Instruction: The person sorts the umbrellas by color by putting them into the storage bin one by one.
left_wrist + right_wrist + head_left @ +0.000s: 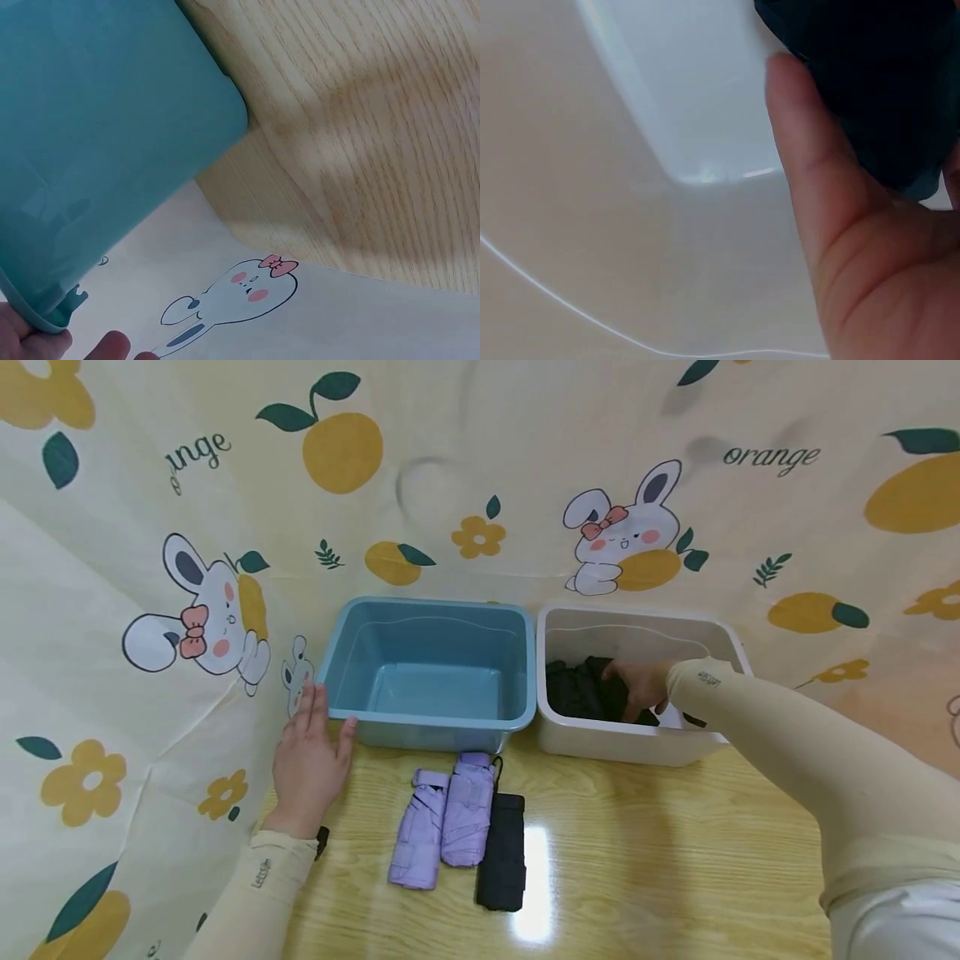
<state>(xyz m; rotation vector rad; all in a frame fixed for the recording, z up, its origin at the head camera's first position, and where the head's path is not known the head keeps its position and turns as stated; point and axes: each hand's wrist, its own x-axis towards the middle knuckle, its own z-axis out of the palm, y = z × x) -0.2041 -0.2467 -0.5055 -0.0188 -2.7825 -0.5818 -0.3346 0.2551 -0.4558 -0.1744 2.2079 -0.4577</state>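
My right hand point(643, 683) reaches into the white bin point(622, 742) and grips a dark folded umbrella point(892, 82), its thumb lying along the fabric. More dark fabric point(573, 689) lies beside it in the bin; the separate pieces are hard to tell apart. At the front left corner of the blue bin point(427, 721), my left hand point(311, 768) touches the rim with its fingers extended. Two folded purple umbrellas, one on the left point(418, 837) and one in the middle point(468, 817), lie beside a folded black umbrella point(502, 860) on the table.
Both bins stand side by side on the wooden table point(637, 843), against a cloth backdrop point(465, 443) printed with oranges and rabbits. That cloth also runs down the left side. Nothing shows inside the blue bin.
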